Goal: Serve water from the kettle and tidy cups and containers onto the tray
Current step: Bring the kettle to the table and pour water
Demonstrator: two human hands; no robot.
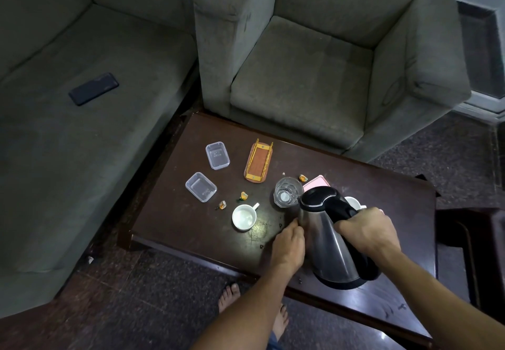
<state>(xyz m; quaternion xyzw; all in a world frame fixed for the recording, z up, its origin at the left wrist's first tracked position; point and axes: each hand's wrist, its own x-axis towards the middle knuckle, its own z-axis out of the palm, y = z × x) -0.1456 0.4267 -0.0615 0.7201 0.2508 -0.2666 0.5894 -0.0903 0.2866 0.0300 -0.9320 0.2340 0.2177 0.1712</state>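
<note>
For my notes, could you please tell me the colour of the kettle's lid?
The lid is black; head view shows it best.

Wooden table (191, 213): cup (244, 217), glass (285, 195), containers (200, 187), tray (258, 163).

The table (369, 185) stands before an armchair (300, 76), with a sofa (82, 158) along its left edge and a phone (93, 88) on the sofa seat. Toward the far left corner lie two containers, one (217, 155) behind the other (200, 186), with a railed holder (258, 163) to their right. A cup (244, 217) sits near the near edge, the glass (285, 191) to its right. The kettle (328, 245) tilts over the near right part, half hiding a second cup (354, 202) and a flat tray (317, 183) behind it.
</note>
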